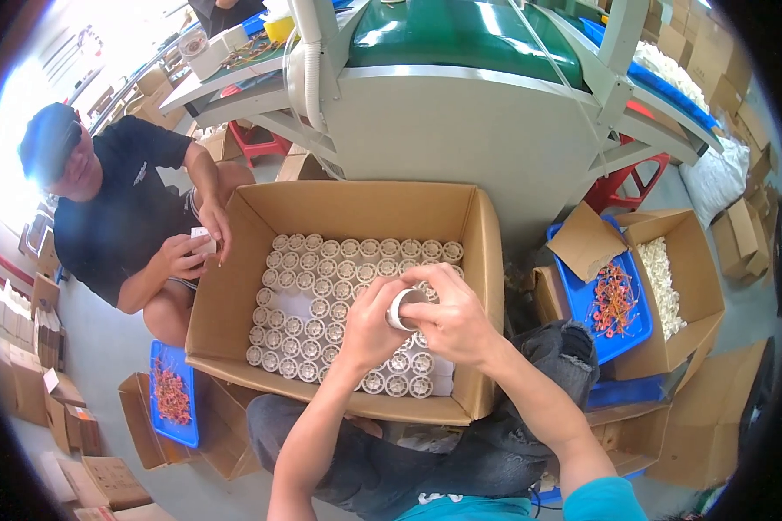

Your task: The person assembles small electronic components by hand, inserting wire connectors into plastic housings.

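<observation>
Both my hands are closed around a short white ring-shaped part (pixel 397 307), raised above a big cardboard box (pixel 347 204). My left hand (pixel 371 326) grips its left side, and the fingers of my right hand (pixel 453 314) are on its right side and at its opening. The hollow end is tilted up toward me; whatever sits inside it I cannot make out. Below, rows of round off-white plastic parts (pixel 311 328) stand in the box, with slotted tops. My hands and wrists cover some of these parts.
Across the box's left side, a co-worker (pixel 122 208) sits holding a small white piece. Blue trays of red-orange wired parts (pixel 170 395) (pixel 615 300) lie at left and right. An open carton of white pieces (pixel 665 286) stands at the right. A green-topped conveyor (pixel 460 35) rises behind the box.
</observation>
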The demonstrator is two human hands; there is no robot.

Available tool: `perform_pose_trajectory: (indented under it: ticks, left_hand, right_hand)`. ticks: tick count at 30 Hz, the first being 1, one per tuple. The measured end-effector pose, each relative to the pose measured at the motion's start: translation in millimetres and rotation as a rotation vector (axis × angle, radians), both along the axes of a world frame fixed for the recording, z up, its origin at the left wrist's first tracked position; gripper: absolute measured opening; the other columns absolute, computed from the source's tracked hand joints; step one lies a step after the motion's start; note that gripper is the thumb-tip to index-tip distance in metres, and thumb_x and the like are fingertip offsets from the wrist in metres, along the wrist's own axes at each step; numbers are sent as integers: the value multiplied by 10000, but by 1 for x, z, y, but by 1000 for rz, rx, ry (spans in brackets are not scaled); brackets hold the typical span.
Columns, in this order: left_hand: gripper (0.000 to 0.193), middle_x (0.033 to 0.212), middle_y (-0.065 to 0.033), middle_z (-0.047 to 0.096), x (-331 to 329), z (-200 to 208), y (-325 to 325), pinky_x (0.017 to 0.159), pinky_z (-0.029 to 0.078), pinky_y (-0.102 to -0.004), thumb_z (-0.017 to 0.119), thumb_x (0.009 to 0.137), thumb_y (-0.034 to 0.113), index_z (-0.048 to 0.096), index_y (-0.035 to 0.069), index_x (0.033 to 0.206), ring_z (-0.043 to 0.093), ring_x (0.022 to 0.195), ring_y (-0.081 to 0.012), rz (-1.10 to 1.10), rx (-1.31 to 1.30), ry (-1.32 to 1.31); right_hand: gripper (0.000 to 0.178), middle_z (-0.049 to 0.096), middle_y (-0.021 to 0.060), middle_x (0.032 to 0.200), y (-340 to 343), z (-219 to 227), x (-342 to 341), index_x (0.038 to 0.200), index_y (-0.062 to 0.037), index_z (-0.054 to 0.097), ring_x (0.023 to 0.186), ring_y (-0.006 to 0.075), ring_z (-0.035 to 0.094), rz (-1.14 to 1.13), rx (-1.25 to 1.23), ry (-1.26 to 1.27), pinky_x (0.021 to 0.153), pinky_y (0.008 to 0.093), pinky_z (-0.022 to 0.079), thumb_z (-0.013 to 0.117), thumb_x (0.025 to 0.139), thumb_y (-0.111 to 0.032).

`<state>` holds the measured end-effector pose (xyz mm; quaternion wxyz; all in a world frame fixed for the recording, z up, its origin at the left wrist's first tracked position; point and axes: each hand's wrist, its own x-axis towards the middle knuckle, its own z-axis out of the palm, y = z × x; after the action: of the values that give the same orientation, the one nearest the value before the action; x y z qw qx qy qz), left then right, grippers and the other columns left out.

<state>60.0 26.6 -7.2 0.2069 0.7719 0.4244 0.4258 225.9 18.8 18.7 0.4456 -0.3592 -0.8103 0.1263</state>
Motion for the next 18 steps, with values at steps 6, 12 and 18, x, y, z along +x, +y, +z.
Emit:
perform_pose_trajectory:
  ticks: [6, 12, 18]
  left_hand:
    - [475, 1057, -140, 628, 3, 1, 2, 713, 571, -382, 733, 663, -91, 622, 44, 1105, 675, 908, -326, -46, 62, -78]
    - [458, 1055, -149, 627, 3, -5, 2, 725, 571, -390, 741, 673, -89, 620, 42, 1094, 669, 917, -333, -59, 32, -90]
    - [471, 1056, -157, 627, 6, -8, 1, 728, 570, -397, 753, 671, -81, 607, 37, 1103, 663, 914, -339, -27, 146, -37]
  right_hand:
    - [119, 632, 126, 1092, -7, 1, -3, 852, -50, 745, 1041, 297, 595, -111, -242, 127, 896, 398, 500, 723, 736, -57]
    - [159, 653, 123, 1100, -9, -1, -2, 907, -70, 773, 1045, 296, 605, -106, -440, 170, 927, 404, 483, 725, 766, -126]
    - [163, 675, 132, 1085, -11, -2, -8, 906, -70, 781, 999, 289, 655, -200, -496, 209, 885, 379, 517, 747, 749, -88]
